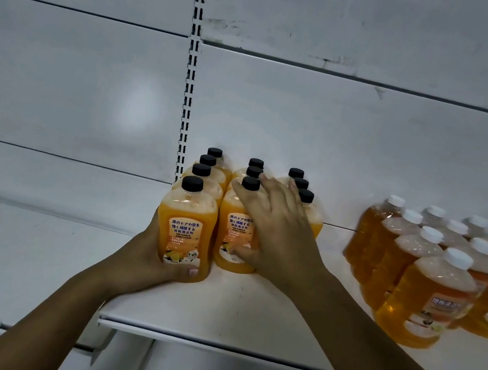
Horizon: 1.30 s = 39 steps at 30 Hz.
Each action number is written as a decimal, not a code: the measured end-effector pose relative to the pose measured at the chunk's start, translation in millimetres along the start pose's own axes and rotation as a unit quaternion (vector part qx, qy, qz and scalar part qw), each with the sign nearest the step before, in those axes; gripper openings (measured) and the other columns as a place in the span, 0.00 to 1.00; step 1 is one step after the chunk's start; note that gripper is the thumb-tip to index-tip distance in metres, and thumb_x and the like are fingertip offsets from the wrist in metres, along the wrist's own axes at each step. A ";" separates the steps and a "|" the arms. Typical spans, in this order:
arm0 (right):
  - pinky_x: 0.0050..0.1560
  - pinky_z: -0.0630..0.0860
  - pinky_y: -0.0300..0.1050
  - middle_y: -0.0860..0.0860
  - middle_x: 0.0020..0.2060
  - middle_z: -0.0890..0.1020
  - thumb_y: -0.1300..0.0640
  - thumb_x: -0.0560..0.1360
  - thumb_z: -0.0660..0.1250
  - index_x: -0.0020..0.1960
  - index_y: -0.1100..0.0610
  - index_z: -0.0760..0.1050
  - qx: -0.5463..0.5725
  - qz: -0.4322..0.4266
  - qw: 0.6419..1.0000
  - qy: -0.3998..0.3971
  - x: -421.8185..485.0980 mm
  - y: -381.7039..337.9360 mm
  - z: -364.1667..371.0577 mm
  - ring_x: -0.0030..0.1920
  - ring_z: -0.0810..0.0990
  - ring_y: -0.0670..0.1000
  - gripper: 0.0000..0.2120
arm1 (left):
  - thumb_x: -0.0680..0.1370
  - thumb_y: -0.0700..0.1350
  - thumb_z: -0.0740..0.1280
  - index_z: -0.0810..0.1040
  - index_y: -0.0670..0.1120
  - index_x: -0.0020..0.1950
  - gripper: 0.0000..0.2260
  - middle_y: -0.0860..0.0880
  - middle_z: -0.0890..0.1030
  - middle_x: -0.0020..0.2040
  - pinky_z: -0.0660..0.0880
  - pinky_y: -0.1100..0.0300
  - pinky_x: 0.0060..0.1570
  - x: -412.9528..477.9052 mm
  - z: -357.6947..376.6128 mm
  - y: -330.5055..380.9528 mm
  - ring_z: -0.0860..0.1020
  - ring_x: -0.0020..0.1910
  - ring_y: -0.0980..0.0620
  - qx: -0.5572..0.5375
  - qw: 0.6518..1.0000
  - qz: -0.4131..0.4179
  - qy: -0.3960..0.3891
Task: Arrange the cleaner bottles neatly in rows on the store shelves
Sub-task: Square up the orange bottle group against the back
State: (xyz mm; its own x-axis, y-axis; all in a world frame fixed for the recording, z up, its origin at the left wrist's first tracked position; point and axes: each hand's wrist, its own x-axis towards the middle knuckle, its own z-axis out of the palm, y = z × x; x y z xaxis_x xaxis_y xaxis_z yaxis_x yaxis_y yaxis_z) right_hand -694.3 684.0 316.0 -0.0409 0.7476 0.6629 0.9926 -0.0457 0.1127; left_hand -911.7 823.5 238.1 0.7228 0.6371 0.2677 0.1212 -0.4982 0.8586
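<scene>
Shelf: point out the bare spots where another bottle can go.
Bare: the gap on the shelf between the black-capped bottles and the white-capped bottles, and the front strip along the edge. Crowded: the left corner, where the left hand grips the front bottle and the right hand rests on others.

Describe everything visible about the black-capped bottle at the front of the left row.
The bottle looks like clear plastic, full of cloudy orange liquid, with a round black cap and an orange label printed in Asian characters plus small English text. It is upright on the white shelf, at the front of the leftmost row of four. The left hand grips its lower part, thumb across the base.
</scene>
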 end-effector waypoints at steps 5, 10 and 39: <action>0.76 0.61 0.56 0.51 0.77 0.68 0.31 0.66 0.77 0.80 0.48 0.64 0.173 0.112 0.967 0.148 -28.1 33.3 -15.7 0.77 0.64 0.52 0.49 | 0.57 0.65 0.84 0.51 0.64 0.82 0.61 0.62 0.78 0.69 0.81 0.68 0.52 4.2 -9.2 5.5 0.80 0.64 0.62 -0.050 0.998 -0.014 0.023; 0.67 0.77 0.50 0.45 0.80 0.65 0.46 0.60 0.84 0.83 0.42 0.53 0.490 0.335 0.805 -0.018 -61.6 63.5 13.7 0.78 0.66 0.50 0.60 | 0.59 0.60 0.87 0.66 0.53 0.78 0.52 0.63 0.83 0.63 0.81 0.67 0.52 8.4 -9.1 7.1 0.82 0.63 0.59 -0.028 0.998 -0.021 -0.050; 0.47 0.75 0.24 0.35 0.61 0.78 0.60 0.72 0.80 0.71 0.45 0.66 0.472 0.271 0.828 -0.137 -75.5 77.6 44.8 0.53 0.79 0.26 0.35 | 0.69 0.63 0.81 0.67 0.65 0.76 0.39 0.68 0.78 0.67 0.77 0.60 0.66 -0.6 -0.3 -1.7 0.79 0.65 0.65 0.068 0.996 -0.031 -0.048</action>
State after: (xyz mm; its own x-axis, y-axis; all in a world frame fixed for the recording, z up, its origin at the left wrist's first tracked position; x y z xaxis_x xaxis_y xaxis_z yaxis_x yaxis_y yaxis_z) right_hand -609.1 653.7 241.5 0.3390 0.9148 0.2198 0.5089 0.0182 -0.8607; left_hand -912.6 824.2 236.6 0.7714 0.6139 0.1675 0.2539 -0.5384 0.8035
